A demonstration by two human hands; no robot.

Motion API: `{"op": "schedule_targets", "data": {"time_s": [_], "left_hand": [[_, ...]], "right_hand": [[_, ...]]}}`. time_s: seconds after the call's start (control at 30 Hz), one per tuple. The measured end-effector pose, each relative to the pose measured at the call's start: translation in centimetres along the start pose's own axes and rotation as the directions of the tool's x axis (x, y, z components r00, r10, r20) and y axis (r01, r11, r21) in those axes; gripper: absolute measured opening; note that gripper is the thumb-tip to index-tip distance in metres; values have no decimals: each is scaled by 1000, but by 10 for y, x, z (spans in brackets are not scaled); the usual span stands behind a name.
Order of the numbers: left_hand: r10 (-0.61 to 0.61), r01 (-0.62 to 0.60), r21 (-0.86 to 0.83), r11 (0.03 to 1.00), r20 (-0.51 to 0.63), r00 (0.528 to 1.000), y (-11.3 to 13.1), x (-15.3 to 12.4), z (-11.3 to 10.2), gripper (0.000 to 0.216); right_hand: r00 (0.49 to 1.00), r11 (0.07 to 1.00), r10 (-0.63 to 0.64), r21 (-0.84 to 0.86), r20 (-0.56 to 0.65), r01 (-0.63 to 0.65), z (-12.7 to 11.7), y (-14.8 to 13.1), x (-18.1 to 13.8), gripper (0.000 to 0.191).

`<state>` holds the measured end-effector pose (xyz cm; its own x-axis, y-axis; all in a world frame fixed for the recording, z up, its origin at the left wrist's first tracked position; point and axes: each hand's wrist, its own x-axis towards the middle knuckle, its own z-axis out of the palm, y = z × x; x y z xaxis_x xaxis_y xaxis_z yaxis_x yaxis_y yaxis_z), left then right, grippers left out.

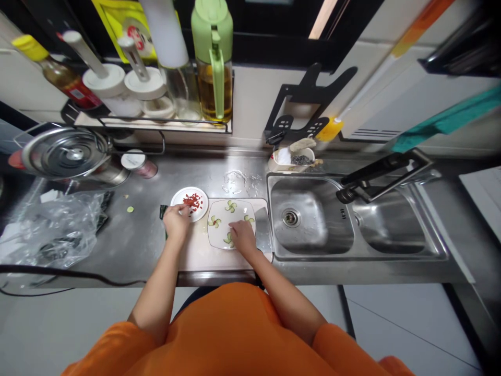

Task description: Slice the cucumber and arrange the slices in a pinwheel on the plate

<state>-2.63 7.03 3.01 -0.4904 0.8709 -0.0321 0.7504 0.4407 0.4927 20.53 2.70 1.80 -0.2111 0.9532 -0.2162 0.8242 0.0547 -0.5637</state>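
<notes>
the left hand [177, 223] is at the near edge of a small round white plate [201, 212], its fingertips drawn together beside the red goji-like pieces [192, 201]; whether they pinch one, i cannot tell. the right hand [243, 238] is over a squarish white plate [218, 243], index finger reaching toward the middle, other fingers curled; whether it holds anything is unclear. four pinwheels of green cucumber slices [230, 207] sit on that plate, at its far, left, right and near sides, the left one with a red spot at its centre. the plate rests on a pale cutting board [195, 260]. on the rack behind, a green-topped oil dispenser [214, 68] holds amber oil, and a white-lidded jar [119, 96] holds something white. the right hand hides parts of the right and near pinwheels; the left partly covers a dark green object [163, 211]. the clear plastic bag's [74, 222] contents are hard to make out, and papers [485, 196] are cut off at the right edge.
</notes>
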Motion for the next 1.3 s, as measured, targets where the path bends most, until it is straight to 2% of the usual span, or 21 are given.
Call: {"op": "schedule_targets", "data": {"time_s": [0.07,0.17,0.3,0.47,0.7,0.93,1.3], "left_hand": [[97,-89,-101,991,83,992,17,-8,7,22],[259,-211,-222,952,212,942,44,-19,23,20],[331,-252,-268,930,308,892,70,-24,44,18],[349,-280,-231,932,360,865,81,-21,57,17],[318,-281,-150,948,406,856,88,-19,61,18],[308,-289,-113,951,442,843,88,-17,64,20],[306,-290,-106,951,449,840,86,-15,66,22]], "right_hand": [[1000,1000,9,11,-19,-8,-2,2,4,31],[999,1000,3,8,-54,-3,-4,5,10,32],[993,1000,-10,17,-116,13,-7,9,19,34],[988,1000,-26,11,-150,28,-8,13,28,37],[990,1000,-3,-15,-143,1,-7,11,36,43],[992,994,40,-92,-116,-51,-9,6,39,41],[993,996,58,-64,-99,-64,-5,6,41,41]]}}
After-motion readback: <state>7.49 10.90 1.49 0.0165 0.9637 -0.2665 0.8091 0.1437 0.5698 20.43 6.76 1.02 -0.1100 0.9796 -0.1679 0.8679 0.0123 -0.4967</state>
